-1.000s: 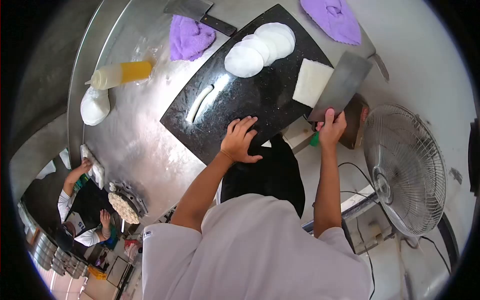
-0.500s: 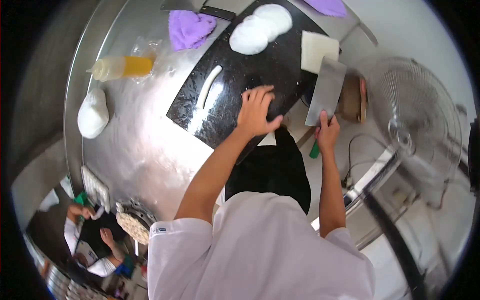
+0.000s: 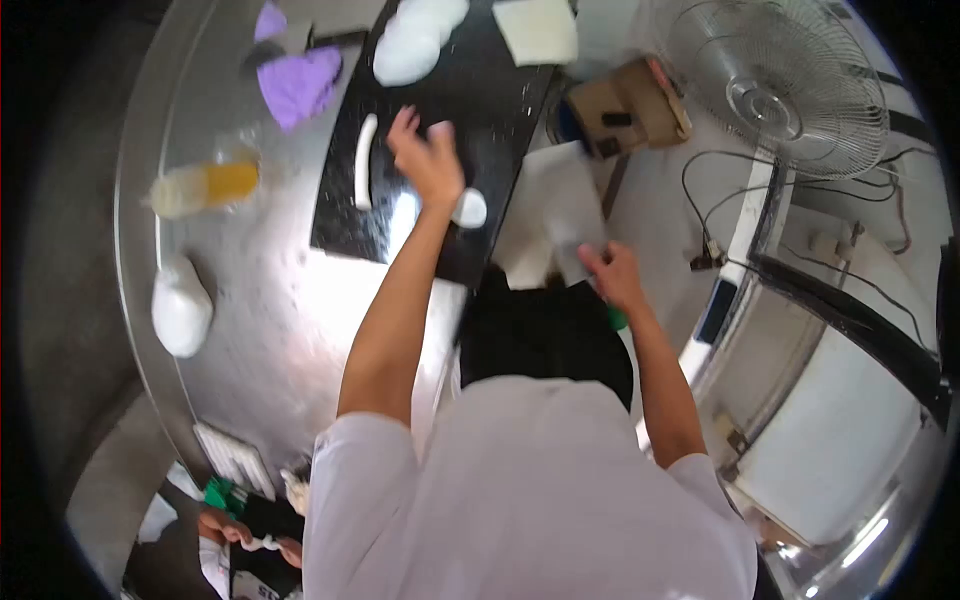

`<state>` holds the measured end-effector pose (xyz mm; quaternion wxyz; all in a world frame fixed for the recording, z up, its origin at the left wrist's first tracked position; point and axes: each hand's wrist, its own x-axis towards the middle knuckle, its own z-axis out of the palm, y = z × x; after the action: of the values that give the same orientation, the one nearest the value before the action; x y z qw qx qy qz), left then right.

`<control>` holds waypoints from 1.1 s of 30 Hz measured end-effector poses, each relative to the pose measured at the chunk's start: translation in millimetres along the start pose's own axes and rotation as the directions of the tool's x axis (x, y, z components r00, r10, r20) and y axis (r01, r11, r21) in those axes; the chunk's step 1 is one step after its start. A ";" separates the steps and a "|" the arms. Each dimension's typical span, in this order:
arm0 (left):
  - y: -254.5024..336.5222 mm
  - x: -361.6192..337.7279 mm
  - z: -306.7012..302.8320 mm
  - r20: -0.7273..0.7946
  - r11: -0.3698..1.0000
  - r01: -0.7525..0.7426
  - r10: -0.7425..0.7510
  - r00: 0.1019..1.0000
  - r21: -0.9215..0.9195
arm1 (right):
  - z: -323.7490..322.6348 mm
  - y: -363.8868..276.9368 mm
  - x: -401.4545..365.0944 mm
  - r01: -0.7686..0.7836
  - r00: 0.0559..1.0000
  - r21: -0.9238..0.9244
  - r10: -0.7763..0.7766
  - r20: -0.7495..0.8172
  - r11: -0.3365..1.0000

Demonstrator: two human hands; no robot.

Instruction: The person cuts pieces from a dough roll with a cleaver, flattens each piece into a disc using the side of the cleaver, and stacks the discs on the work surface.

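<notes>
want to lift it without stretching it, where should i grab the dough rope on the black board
Grip the dough rope near its middle, pinching across its narrow width from above. It lies flat on the black board, its long axis running away from the person, just beside the open left hand.

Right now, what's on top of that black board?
On the black board: a white dough strip, overlapping white discs, a pale square sheet and a small white lump. The left hand covers part of it, hiding whatever lies beneath.
</notes>
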<state>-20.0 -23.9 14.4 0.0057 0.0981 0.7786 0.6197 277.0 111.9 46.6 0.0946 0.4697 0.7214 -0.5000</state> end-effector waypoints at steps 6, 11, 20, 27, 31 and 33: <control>13.9 -45.3 -20.5 0.467 0.664 -0.406 0.096 0.879 0.628 | 54.3 -67.8 59.7 0.537 0.800 -0.103 -0.466 0.379 0.837; 6.1 -46.3 -20.9 0.668 0.440 -0.583 -0.056 0.742 0.683 | 54.8 -98.7 55.8 0.506 0.843 -0.368 -0.356 0.404 0.780; 9.9 34.8 16.0 0.778 0.417 -0.752 0.148 0.611 0.511 | 59.0 -118.4 92.0 0.531 0.847 -0.372 -0.461 0.266 0.761; 8.8 1.6 -2.1 0.892 0.449 -0.794 -0.016 0.451 0.409 | 84.3 -69.9 51.4 0.510 0.860 -0.303 -0.466 0.209 0.805; 9.7 25.0 18.1 0.883 0.433 -0.813 0.077 0.463 0.389 | 67.2 -89.2 75.3 0.440 0.891 -0.338 -0.357 0.282 0.832; 6.9 31.7 28.6 0.861 0.439 -0.800 0.105 0.498 0.409 | 58.4 -99.2 87.1 0.486 0.870 -0.344 -0.409 0.274 0.804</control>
<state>-46.3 10.2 18.1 0.0854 0.5590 0.8200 0.0877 133.8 109.6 28.5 0.1352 0.2068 0.8868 -0.3906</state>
